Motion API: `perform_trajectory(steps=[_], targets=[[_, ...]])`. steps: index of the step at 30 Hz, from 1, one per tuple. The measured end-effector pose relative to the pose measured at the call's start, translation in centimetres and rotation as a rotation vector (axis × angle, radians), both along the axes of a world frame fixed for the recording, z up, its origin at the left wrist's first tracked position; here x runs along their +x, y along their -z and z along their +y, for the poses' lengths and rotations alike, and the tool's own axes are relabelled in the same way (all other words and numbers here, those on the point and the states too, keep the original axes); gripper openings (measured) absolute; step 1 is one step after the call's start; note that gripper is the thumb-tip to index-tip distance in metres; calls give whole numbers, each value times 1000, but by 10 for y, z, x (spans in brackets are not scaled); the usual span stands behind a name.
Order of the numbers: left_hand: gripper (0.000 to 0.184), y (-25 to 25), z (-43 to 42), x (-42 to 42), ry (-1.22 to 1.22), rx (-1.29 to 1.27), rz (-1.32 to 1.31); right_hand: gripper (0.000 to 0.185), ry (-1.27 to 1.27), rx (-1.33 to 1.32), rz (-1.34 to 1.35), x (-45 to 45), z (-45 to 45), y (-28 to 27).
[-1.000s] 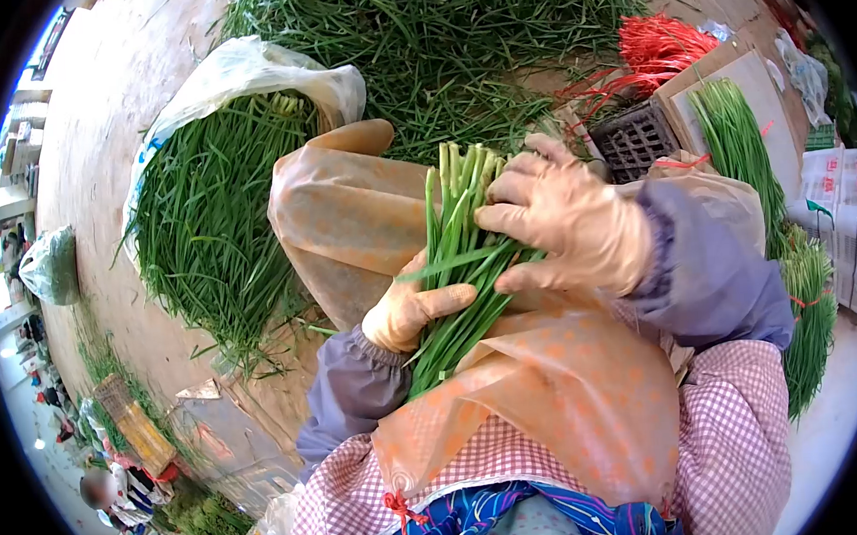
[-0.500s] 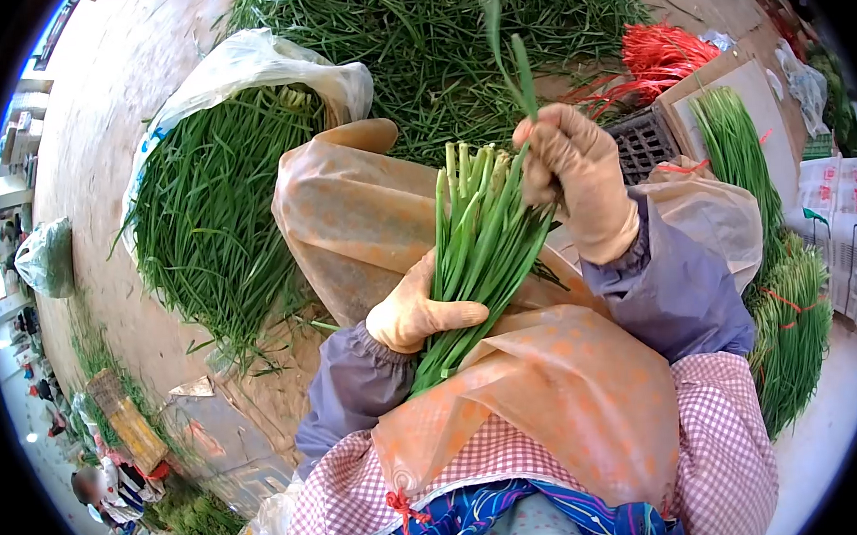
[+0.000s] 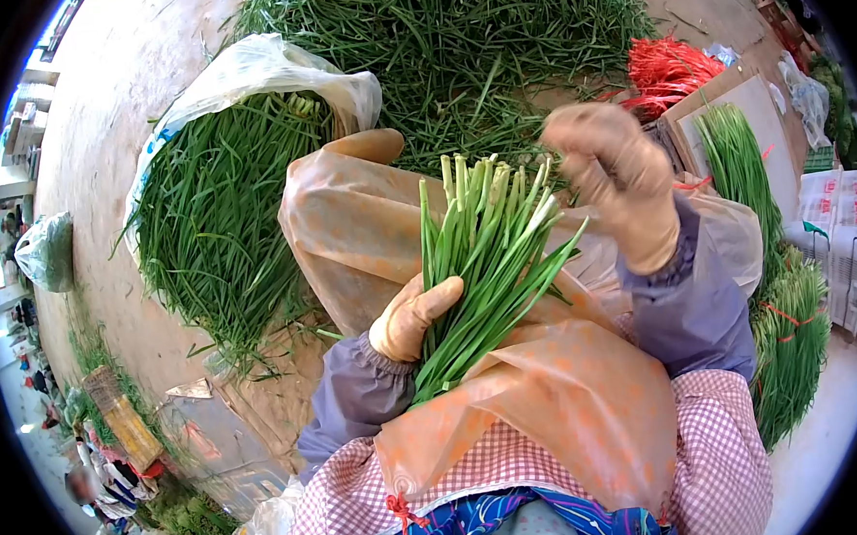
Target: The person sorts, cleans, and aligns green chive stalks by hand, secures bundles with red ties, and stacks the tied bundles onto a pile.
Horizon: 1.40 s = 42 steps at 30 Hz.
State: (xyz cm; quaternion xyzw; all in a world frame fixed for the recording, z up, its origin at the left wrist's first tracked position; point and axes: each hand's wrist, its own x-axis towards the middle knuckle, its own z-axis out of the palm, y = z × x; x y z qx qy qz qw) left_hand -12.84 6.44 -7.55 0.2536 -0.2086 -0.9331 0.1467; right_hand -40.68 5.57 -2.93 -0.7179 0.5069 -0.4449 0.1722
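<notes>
Bunch [image 3: 492,274] is held over apron [image 3: 551,387] by left hand [image 3: 417,317]; right hand [image 3: 623,185] is positioned to the right of the bunch's far end. Open bag [image 3: 277,67] is set to the left, packed with greens [image 3: 217,206]; small bag [image 3: 46,254] is placed further left. Leaf heap [image 3: 436,49] is spread beyond, far side. Strand pile [image 3: 670,73] is located to its right. Nearer, right side: long bundle [image 3: 745,169] is laid over board [image 3: 781,147], tied bundle [image 3: 791,350] placed nearer still.
</notes>
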Motion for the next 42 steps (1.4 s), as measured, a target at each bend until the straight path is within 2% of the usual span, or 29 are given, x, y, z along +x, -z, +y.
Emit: perform_trajectory(steps=[2, 5, 12, 15, 16, 17, 19, 21, 22, 23, 29, 30, 31, 32, 33, 34, 35, 36, 37, 38, 39, 41, 42], targets=[[63, -3, 0, -4, -30, 23, -4, 26, -179, -90, 295, 24, -2, -14], [64, -1, 2, -7, -70, -1, -11, 29, -68, -50, 571, 51, 0, 7], [67, 13, 3, 2, -61, -28, -71, 13, -114, 20, 558, 67, -3, 22], [64, 11, 3, 2, -82, -162, -65, 8, 36, 51, 293, 57, -9, 21], [62, 11, 4, 1, -102, -221, -58, 7, 52, 80, -23, 50, -13, 23], [58, 11, 4, 1, -115, -147, -63, 10, 115, 275, -265, 46, -12, 23], [49, 13, 4, -1, -136, 0, -75, 11, 102, 239, -198, 42, -6, 10], [50, 7, -1, -2, -112, 7, -102, 16, -103, 31, 25, 45, -3, 0], [51, 5, -2, -3, -99, 10, -115, 24, -186, 80, 164, 46, 0, -12], [52, 6, -1, -4, -118, 29, -94, 31, -125, 102, 302, 54, 7, -14], [60, 21, 3, -1, -119, 17, -12, 25, -160, -112, 592, 63, 13, 1], [63, 8, 5, -2, -150, -206, 72, 23, -185, -131, 641, 65, 14, 8], [65, 10, 6, -4, -156, -94, 63, 22, -207, -151, 692, 66, 13, 11], [67, 12, 5, -5, -163, 15, 54, 15, -248, -153, 604, 67, 9, 12], [69, 14, 5, -6, -170, 124, 44, 14, -240, -106, 373, 65, 6, 15], [69, 12, 5, -1, -148, 49, 101, 13, -230, -61, 142, 62, 1, 20], [69, 10, 4, -2, -101, -46, 49, 13, -218, -19, -89, 60, -2, 23], [69, 7, 3, -4, -54, -141, -2, 12, -17, 264, -527, 68, 6, 18], [70, 3, 1, -6, -6, -236, -53, 15, 23, 308, -827, 61, 0, 18], [70, -4, 1, -8, -18, -104, -109, 16, 96, 366, -859, 47, -9, 10], [69, -4, 1, -9, -17, -88, -105, 17, 169, 423, -892, 26, -18, 3], [67, -4, 0, -8, -20, -56, -100, 22, 95, 403, -893, -31, -40, 13], [65, -5, 0, -8, -2, -55, -87, 21, 211, 401, -695, -43, -49, 15]])
